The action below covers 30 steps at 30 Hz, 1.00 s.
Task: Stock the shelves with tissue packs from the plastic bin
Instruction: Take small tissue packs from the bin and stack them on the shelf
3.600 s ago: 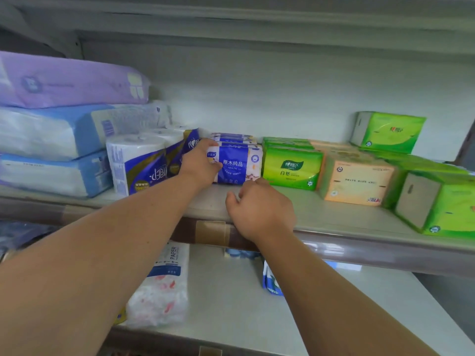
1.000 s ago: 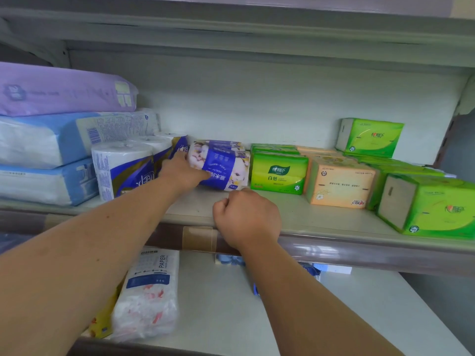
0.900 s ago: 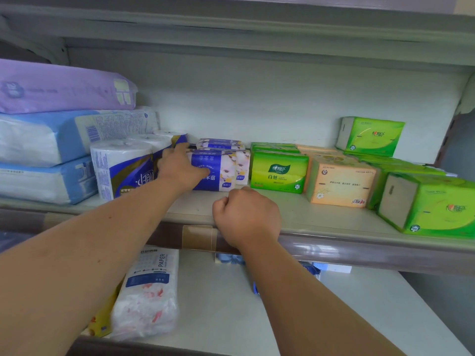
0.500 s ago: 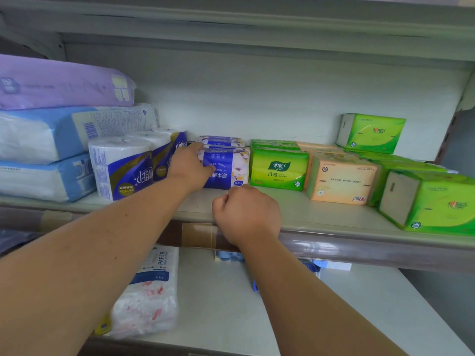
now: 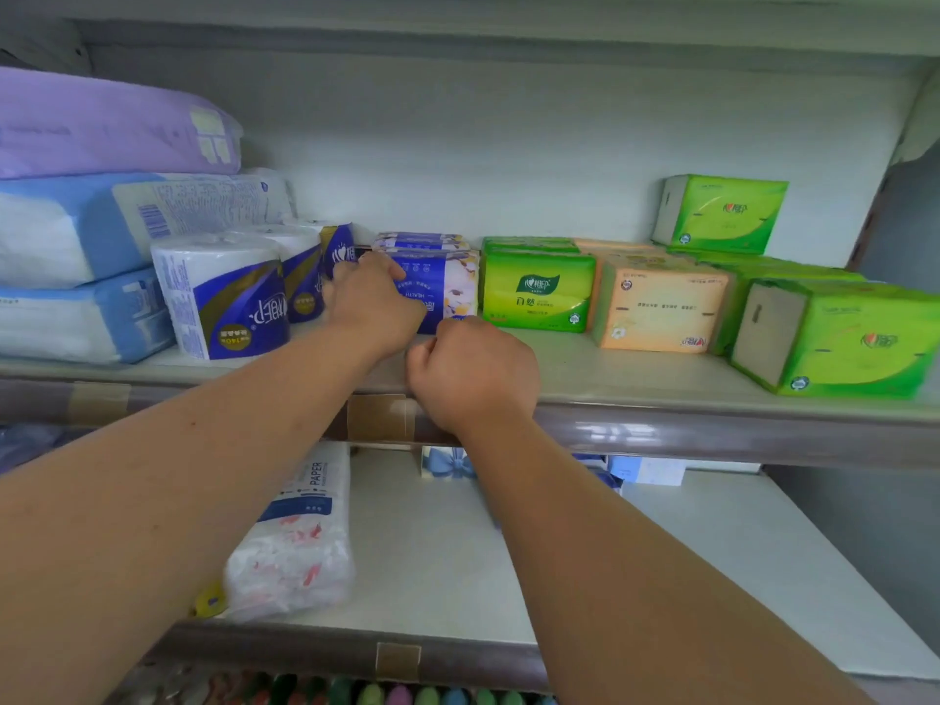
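Note:
A blue and white flowered tissue pack point(image 5: 447, 290) stands on the upper shelf point(image 5: 610, 379), between the toilet rolls point(image 5: 224, 297) and a green tissue pack point(image 5: 539, 290). My left hand point(image 5: 374, 302) covers the pack's left half, fingers curled over its top edge. A second blue pack point(image 5: 419, 240) lies behind it. My right hand point(image 5: 473, 374) is a closed fist resting on the shelf's front edge, with nothing seen in it. The plastic bin is out of view.
Large purple point(image 5: 107, 124) and blue point(image 5: 91, 231) packs are stacked at the left. An orange pack point(image 5: 661, 307) and green packs point(image 5: 839, 338) fill the right. On the lower shelf lies a white paper pack point(image 5: 300, 536), with small boxes point(image 5: 447, 463) behind.
My left hand tipped the blue flowered pack, set it upright against the green pack, and has slid further over its front. My right fist has stayed on the shelf edge.

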{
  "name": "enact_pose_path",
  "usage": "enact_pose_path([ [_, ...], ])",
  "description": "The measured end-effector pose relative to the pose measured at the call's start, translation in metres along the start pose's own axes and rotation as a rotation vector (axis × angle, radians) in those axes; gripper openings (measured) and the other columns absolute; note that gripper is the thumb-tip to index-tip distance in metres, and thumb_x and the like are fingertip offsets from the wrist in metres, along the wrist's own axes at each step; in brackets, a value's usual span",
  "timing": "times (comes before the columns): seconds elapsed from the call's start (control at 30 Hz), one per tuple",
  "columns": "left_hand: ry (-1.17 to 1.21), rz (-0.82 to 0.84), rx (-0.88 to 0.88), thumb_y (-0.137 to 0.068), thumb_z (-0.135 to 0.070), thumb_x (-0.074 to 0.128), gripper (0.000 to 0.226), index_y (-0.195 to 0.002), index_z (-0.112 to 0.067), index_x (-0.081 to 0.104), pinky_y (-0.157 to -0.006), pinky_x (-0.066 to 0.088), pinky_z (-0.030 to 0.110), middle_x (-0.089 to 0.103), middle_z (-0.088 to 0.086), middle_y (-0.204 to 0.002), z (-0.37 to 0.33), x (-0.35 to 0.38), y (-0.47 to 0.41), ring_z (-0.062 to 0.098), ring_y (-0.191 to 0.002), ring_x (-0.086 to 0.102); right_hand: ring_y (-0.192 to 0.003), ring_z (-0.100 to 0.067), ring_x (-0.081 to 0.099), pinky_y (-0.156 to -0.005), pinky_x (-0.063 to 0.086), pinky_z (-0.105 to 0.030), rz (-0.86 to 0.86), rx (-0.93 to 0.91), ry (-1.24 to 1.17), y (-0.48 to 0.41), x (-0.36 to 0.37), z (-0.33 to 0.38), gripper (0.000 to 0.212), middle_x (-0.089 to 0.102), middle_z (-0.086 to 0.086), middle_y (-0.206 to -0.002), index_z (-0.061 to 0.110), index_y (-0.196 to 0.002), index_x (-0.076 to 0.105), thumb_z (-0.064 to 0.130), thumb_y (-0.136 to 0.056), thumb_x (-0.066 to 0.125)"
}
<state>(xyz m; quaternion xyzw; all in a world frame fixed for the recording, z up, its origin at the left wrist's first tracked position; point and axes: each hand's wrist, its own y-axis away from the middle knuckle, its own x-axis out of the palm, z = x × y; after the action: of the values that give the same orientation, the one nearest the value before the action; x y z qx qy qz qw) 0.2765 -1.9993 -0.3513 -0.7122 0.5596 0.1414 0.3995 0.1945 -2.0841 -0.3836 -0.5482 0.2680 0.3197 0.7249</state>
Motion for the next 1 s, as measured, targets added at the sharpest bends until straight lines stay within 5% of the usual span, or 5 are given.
enact_pose_path([
  [0.37,0.474,-0.221,0.402,-0.084,-0.015,0.046,0.018,-0.1,-0.012,0.052,-0.085,0.037,0.027,0.046,-0.002,-0.101,0.056,0.009,0.19,0.016,-0.097,0.046,-0.086,-0.028,0.06,-0.071,0.04,-0.035,-0.434,-0.227,-0.315,0.099,0.011,-0.017,0.025,0.067,-0.004,-0.091,0.012,-0.086,0.067,0.023,-0.069,0.052],
  [0.47,0.657,0.196,0.059,-0.095,-0.013,0.044,0.009,-0.095,-0.021,0.049,-0.077,0.043,0.017,0.053,-0.004,-0.091,0.121,0.07,0.288,0.005,-0.082,0.054,-0.094,-0.024,0.059,-0.077,0.044,-0.034,-0.105,0.003,-0.381,0.223,0.062,-0.047,0.023,0.065,-0.004,-0.1,0.012,-0.099,0.064,0.016,-0.078,0.054],
  [0.57,0.596,0.588,-0.304,-0.098,-0.022,0.045,0.017,-0.094,-0.027,0.061,-0.08,0.048,0.036,0.065,0.002,-0.093,0.19,0.131,0.375,0.02,-0.084,0.062,-0.107,-0.023,0.058,-0.086,0.048,-0.035,0.365,0.351,-0.398,0.346,0.112,-0.081,0.027,0.063,-0.001,-0.114,0.017,-0.115,0.058,0.018,-0.088,0.056],
  [0.7,0.407,0.728,-0.591,-0.092,-0.02,0.053,0.016,-0.106,-0.023,0.061,-0.085,0.051,0.035,0.066,0.013,-0.115,0.265,0.183,0.458,0.021,-0.091,0.063,-0.117,-0.027,0.056,-0.094,0.045,-0.034,0.811,0.593,-0.336,0.455,0.148,-0.111,0.046,0.061,-0.007,-0.126,0.014,-0.131,0.051,0.027,-0.088,0.06],
  [1.0,-0.455,1.112,-0.655,-0.089,-0.02,0.056,0.063,-0.146,-0.007,0.032,-0.106,0.041,0.04,0.038,0.019,-0.148,0.328,0.196,0.504,0.038,-0.133,0.043,-0.112,-0.031,0.059,-0.091,0.049,-0.031,1.401,0.494,-0.239,0.533,0.184,-0.114,0.039,0.062,-0.012,-0.125,0.011,-0.122,0.06,0.031,-0.089,0.062],
])
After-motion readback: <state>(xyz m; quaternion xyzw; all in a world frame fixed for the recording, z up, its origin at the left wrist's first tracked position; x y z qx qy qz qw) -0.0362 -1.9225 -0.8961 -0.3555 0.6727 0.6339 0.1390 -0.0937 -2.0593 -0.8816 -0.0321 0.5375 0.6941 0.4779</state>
